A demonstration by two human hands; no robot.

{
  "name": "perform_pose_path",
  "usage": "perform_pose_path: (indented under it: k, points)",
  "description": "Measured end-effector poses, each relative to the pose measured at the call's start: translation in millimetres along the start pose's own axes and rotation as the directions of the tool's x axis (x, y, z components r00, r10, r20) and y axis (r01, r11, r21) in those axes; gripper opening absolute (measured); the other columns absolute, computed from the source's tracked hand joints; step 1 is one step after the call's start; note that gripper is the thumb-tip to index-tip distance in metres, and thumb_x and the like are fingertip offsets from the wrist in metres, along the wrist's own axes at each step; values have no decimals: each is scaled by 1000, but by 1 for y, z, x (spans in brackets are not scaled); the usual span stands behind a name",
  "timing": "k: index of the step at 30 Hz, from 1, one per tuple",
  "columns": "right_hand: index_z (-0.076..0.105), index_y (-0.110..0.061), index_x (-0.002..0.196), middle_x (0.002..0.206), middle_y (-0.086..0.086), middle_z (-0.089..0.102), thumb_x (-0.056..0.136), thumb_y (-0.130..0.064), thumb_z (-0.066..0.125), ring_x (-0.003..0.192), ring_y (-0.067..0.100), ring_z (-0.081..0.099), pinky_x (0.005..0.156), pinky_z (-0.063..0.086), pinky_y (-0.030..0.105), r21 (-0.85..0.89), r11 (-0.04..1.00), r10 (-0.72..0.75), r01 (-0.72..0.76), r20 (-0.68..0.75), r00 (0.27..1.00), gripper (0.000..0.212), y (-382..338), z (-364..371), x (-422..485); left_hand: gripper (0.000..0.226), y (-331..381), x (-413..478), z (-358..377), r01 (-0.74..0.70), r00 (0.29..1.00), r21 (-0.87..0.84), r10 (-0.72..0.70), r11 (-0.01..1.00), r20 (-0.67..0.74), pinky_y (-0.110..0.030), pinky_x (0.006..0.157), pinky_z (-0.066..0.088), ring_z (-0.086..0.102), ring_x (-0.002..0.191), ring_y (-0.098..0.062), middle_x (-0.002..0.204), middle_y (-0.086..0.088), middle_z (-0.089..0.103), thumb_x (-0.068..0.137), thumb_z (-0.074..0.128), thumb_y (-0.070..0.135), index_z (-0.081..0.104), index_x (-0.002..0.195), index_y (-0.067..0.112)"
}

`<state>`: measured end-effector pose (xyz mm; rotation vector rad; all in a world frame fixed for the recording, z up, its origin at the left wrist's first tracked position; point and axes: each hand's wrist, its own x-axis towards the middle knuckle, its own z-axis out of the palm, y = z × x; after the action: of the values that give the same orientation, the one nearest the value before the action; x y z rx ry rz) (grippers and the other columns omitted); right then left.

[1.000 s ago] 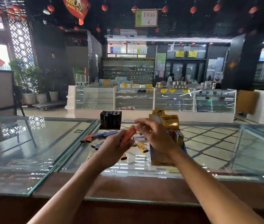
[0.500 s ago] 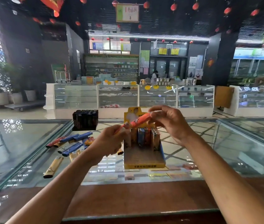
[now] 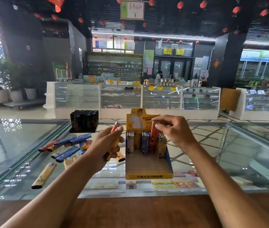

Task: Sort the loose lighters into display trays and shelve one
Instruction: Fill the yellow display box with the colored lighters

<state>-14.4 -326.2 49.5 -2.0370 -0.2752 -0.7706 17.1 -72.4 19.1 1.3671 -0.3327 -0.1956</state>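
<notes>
Glass surface (image 3: 15, 145) carries the yellow display tray (image 3: 148, 176) straight ahead of you, its back row filled with upright lighters. Your right hand (image 3: 175, 134) pinches the top of an orange lighter (image 3: 153, 139) that stands in that row, taller than its neighbours. Your left hand (image 3: 104, 145), just left of the tray and off the glass, grips a bundle of lighters (image 3: 114, 143), orange and yellow. Farther left, loose lighters (image 3: 68, 152) lie scattered, with a black tray (image 3: 84, 120) of dark lighters behind them.

Yellow display tray (image 3: 148, 166): rear row (image 3: 144, 143) upright, orange lighter (image 3: 153, 137) part-inserted, tilted. Held lighters (image 3: 115, 143) just left; loose lighters (image 3: 68, 153) flat, farther left.
</notes>
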Motion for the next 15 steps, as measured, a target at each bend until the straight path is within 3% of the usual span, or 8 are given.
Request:
perform_pose_path:
  k: [3, 6, 9, 12, 15]
  points:
    - [81, -22, 101, 95, -10, 76, 87, -9, 75, 82, -5, 68, 69, 49, 7, -150, 989, -12, 14, 13, 1000, 20, 1, 10, -4, 37, 0, 0, 1, 38, 999, 5, -38, 999, -5, -23, 44, 40, 49, 53, -9, 89, -7, 60, 97, 65, 41, 62, 119, 12]
    - [80, -23, 97, 97, -10, 74, 86, -8, 74, 81, -6, 63, 69, 44, 2, -289, 957, 6, -13, -25, 1000, 20, 0, 23, -6, 40, 1, 0, 1, 83, 996, -21, -84, 996, -14, -22, 43, 39, 48, 54, -8, 90, -7, 57, 95, 67, 39, 61, 121, 9]
    - [80, -24, 95, 98, -6, 74, 83, -7, 73, 86, 5, 63, 79, 55, 19, -401, 916, -32, 3, -66, 997, 22, 1, 34, -9, 33, 2, 0, 0, 166, 986, -64, -166, 984, 8, -21, 42, 38, 46, 53, -9, 89, -7, 56, 96, 68, 34, 60, 115, 7]
    - [80, -23, 96, 97, -4, 73, 82, -10, 72, 90, 13, 63, 80, 58, 33, -520, 853, -104, 49, -78, 991, 21, 0, 37, -15, 21, 2, 0, -3, 256, 967, -175, -250, 951, 56, -21, 40, 36, 45, 52, -12, 81, -8, 59, 97, 55, 26, 62, 103, 7]
    - [80, -21, 96, 95, -2, 72, 81, -10, 71, 91, 17, 61, 78, 57, 37, -598, 794, -163, 108, -39, 986, 21, -2, 34, -19, 35, 3, -1, -6, 241, 970, -261, -226, 935, 89, -22, 42, 38, 48, 53, -16, 83, -14, 61, 83, 43, 13, 60, 112, 2]
